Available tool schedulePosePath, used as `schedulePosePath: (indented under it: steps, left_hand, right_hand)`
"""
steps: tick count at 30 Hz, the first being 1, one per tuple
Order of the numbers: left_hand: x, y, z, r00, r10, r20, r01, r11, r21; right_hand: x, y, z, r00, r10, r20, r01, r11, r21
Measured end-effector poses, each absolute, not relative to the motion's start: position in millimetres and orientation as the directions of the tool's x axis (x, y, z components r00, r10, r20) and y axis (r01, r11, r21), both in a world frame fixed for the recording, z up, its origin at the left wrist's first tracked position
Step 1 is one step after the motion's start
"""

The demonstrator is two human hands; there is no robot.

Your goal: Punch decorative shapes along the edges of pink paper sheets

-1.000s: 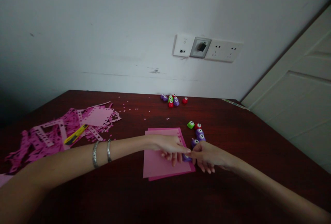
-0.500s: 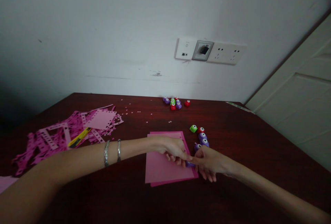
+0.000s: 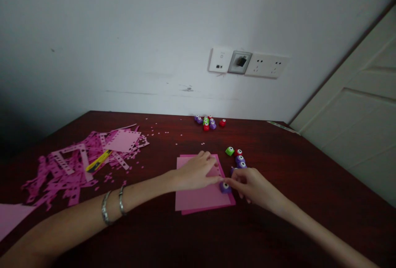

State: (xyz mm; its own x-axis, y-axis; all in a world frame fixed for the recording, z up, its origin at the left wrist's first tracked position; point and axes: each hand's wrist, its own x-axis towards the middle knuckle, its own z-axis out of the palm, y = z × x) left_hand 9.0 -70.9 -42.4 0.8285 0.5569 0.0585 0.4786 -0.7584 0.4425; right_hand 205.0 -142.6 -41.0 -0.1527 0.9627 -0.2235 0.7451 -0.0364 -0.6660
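Observation:
My left hand (image 3: 198, 172) lies over the light pink paper sheet (image 3: 198, 200), fingers stretched out and the thumb pointing right, its tip close to a purple craft paper punch (image 3: 225, 188). This punch, with a white, eye-like button, sits at the sheet's right edge. My right hand (image 3: 255, 186) is closed at the punch, thumb at its button; the other fingers are curled and partly hidden. A darker pink sheet (image 3: 208, 209) shows beneath the light one. Beyond my right hand are more purple punches (image 3: 240, 159), a red punch (image 3: 238, 152) and a green punch (image 3: 229, 151).
A heap of pink paper scraps (image 3: 64, 163) covers the table's left side, with a yellow utility knife (image 3: 98, 161) on top. Several coloured punches (image 3: 206, 123) are grouped near the wall (image 3: 148, 45). Another pink sheet (image 3: 12, 216) lies at the left edge.
My left hand has lifted off the punch and spread its fingers up over the sheet, uncovering the punch. My right hand stays at the punch. The view has shifted slightly.

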Motion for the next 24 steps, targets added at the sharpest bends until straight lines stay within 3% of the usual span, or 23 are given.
schedulePosePath:
  steps: [3,5,8,14,24]
  left_hand:
    - [-3.8,-73.9,-44.4,0.86,0.507,-0.061,0.501,-0.813,0.296]
    - [-9.8,-72.4,-50.0,0.862,0.472,-0.185,0.507,-0.814,0.282]
    - [-13.5,-68.6,-60.4,0.857,0.457,-0.24,0.512,-0.808,0.29]
    - [-13.6,-66.5,-65.9,0.86,0.451,-0.239,0.507,-0.811,0.291]
    - [-14.9,-63.8,-67.4,0.856,0.443,-0.267,0.51,-0.808,0.295]
  right_hand:
    - [209.6,-146.4,-32.8,-0.264,0.964,-0.029,0.772,0.193,-0.606]
    - [212.3,-147.8,-31.3,-0.331,0.944,0.002,0.766,0.269,-0.584]
    - [213.9,-148.5,-35.3,-0.41,0.912,-0.005,0.745,0.332,-0.578]
    - [214.7,-147.7,-44.4,-0.443,0.896,-0.017,0.76,0.366,-0.538]
    - [237.0,-152.4,-28.7,-0.358,0.934,-0.015,0.796,0.297,-0.528]
